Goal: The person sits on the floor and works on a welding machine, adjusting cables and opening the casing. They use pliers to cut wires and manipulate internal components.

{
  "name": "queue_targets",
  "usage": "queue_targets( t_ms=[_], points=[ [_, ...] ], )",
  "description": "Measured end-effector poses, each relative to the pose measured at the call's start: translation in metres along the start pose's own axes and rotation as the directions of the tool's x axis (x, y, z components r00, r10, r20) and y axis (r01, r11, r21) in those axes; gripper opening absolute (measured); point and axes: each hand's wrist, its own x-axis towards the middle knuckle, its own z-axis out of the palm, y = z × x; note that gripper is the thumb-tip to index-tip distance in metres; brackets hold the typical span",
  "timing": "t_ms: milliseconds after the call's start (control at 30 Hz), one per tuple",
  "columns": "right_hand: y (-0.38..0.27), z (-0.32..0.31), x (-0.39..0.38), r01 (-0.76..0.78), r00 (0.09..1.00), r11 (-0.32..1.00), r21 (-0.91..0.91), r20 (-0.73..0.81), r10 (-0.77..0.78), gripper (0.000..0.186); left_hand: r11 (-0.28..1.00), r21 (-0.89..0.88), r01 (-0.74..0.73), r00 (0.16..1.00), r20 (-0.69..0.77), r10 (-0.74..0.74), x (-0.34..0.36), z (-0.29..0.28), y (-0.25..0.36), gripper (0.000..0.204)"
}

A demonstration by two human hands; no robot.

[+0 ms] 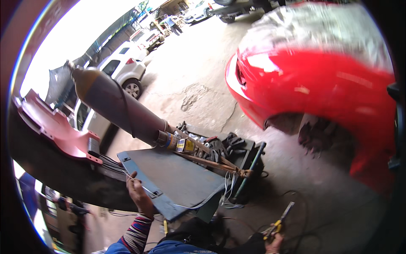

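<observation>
My left hand (138, 195) is closed over the near-left edge of a blue-grey metal tabletop (177, 169). A thin pale wire or rod (143, 186) runs from its fingers across the metal. Low on the right, my right hand (275, 244) is wrapped around a tool with a yellow-and-black handle and a flat silver blade (281, 221). That blade points up and away from me; the tool's exact kind is unclear. A loose white cable (198, 205) trails over the tabletop's right edge.
A large grey gas cylinder (114, 103) leans beyond the tabletop. Dark gloves (224, 146) and a small yellow box (185, 145) lie by it. At left is a pink curved panel (63, 131). A red car body (313, 93) fills the right. Hoses (302, 211) cross the floor.
</observation>
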Motion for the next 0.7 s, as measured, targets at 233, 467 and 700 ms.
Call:
queue_targets(
  t_ms=[233,467,700],
  points=[
    [-0.068,0.298,-0.187,0.123,0.805,0.973,-0.194,0.593,0.017,0.059,0.954,-0.297,-0.038,0.94,0.312,0.135,0.025,-0.015,0.014,0.017],
    [0.041,0.445,-0.266,0.334,0.902,0.904,-0.266,0.369,-0.225,0.055,0.755,-0.652,-0.064,0.857,0.352,0.376,0.079,-0.009,0.002,0.016],
    [0.089,0.478,-0.236,0.571,0.821,0.728,-0.379,0.259,-0.509,0.055,0.643,-0.763,0.066,0.784,0.438,0.439,0.099,-0.016,-0.011,0.015]
  ],
)
